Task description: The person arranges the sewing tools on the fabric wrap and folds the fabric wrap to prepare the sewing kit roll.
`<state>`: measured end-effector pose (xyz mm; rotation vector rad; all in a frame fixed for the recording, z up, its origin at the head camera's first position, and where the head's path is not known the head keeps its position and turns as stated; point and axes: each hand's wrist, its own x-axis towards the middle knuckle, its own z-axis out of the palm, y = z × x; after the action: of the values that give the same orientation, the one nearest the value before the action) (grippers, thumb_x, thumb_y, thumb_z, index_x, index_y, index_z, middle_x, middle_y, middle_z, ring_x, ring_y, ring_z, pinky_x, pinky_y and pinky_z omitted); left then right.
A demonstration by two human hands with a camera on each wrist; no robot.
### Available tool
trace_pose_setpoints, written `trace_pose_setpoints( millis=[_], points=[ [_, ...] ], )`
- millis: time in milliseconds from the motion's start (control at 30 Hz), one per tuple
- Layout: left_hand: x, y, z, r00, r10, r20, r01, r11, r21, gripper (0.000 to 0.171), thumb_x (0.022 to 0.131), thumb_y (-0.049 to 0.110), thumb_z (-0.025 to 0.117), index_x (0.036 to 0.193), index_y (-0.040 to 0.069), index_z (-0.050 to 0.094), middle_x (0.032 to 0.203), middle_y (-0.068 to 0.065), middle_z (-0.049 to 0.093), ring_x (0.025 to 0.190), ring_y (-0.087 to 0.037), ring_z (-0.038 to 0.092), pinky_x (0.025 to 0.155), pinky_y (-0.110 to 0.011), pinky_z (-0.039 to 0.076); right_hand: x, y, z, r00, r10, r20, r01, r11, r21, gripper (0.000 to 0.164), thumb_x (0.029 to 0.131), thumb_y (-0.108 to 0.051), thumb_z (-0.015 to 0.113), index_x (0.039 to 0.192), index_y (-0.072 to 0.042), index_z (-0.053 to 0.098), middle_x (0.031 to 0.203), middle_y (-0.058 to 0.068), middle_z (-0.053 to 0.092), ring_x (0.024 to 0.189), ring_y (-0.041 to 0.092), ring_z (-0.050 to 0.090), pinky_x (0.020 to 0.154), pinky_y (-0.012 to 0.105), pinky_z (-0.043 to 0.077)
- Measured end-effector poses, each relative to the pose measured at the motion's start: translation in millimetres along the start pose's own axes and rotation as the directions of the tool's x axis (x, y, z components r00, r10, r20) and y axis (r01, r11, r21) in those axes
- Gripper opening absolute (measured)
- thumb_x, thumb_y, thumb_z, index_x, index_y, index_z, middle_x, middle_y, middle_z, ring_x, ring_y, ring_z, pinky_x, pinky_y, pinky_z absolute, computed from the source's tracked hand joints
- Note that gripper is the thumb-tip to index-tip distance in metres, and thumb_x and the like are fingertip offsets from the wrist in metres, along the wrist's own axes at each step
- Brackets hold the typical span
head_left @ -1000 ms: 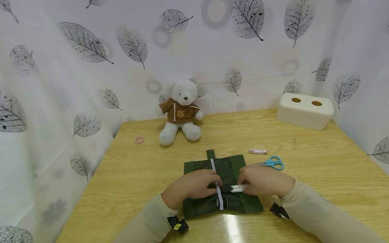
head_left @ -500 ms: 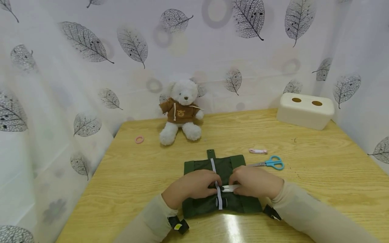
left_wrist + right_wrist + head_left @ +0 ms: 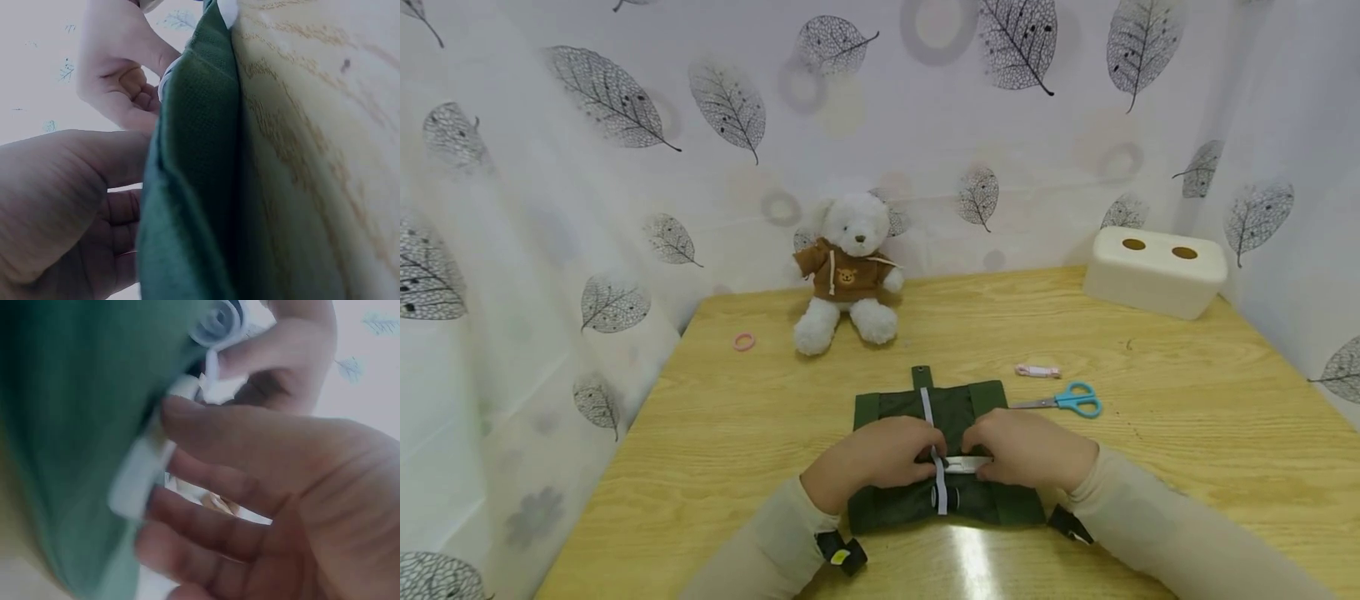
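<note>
A dark green fabric roll-up pouch (image 3: 895, 510) lies spread out, with a white elastic strap (image 3: 927, 407) running down its middle. My left hand (image 3: 887, 452) pinches that strap near its centre, lifting it slightly. My right hand (image 3: 1033, 448) pinches a slim white tool (image 3: 962, 465) between thumb and fingers. Its dark tip overlaps the strap beside my left fingertips. In the right wrist view the white tool (image 3: 139, 472) lies close along the green cloth, under my thumb. A black thread spool (image 3: 951, 498) sits beneath the strap's near end.
Blue-handled scissors (image 3: 1077, 400) and a small pink-and-white bundle (image 3: 1037, 371) lie right of the pouch. At the back sit a white teddy bear (image 3: 847, 275) in a brown hoodie and a cream box (image 3: 1153, 275) with two holes. A pink ring (image 3: 743, 342) lies far left.
My right hand has moved left with the white tool, bringing its dark tip to the strap. The scissors' blades are uncovered now. My left hand has stayed at the strap.
</note>
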<state>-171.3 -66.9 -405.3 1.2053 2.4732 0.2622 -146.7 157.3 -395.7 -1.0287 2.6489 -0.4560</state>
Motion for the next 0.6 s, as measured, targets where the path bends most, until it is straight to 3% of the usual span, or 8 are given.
trace_pose_setpoints(
  millis=[133,333,600],
  points=[
    [-0.6,0.0,0.3,1.000,-0.003,0.004,0.003,1.000,0.001,0.018,0.099,0.023,0.067,0.116,0.020,0.071,0.096,0.011,0.062,0.079,-0.001,0.053,0.072,-0.019,0.046,-7.8,2.0,-5.5,0.995,0.080,0.058,-0.081,0.997,0.014,0.016,0.084,-0.018,0.083,0.098,-0.014,0.076,0.082,-0.012,0.063,0.065,0.002,0.051,0.059,0.027,0.047],
    [-2.0,-0.7,-0.3,1.000,-0.007,0.010,0.007,1.000,-0.008,0.018,0.099,0.023,0.068,0.116,0.020,0.071,0.096,0.011,0.061,0.080,-0.001,0.053,0.073,-0.020,0.046,-11.1,4.5,-10.3,0.998,0.035,0.056,-0.036,0.999,0.010,0.006,0.086,-0.018,0.081,0.086,-0.018,0.075,0.077,-0.015,0.061,0.062,0.001,0.050,0.056,0.025,0.045],
    [-1.2,1.7,-1.6,1.000,0.007,0.004,-0.006,1.000,-0.005,0.017,0.098,0.022,0.069,0.114,0.020,0.071,0.098,0.011,0.062,0.081,-0.002,0.053,0.073,-0.020,0.046,-5.5,-3.2,-12.7,0.995,0.076,0.068,-0.074,0.997,-0.032,0.019,0.084,-0.016,0.082,0.073,-0.022,0.068,0.068,-0.015,0.054,0.056,0.003,0.047,0.051,0.024,0.042]
  ],
)
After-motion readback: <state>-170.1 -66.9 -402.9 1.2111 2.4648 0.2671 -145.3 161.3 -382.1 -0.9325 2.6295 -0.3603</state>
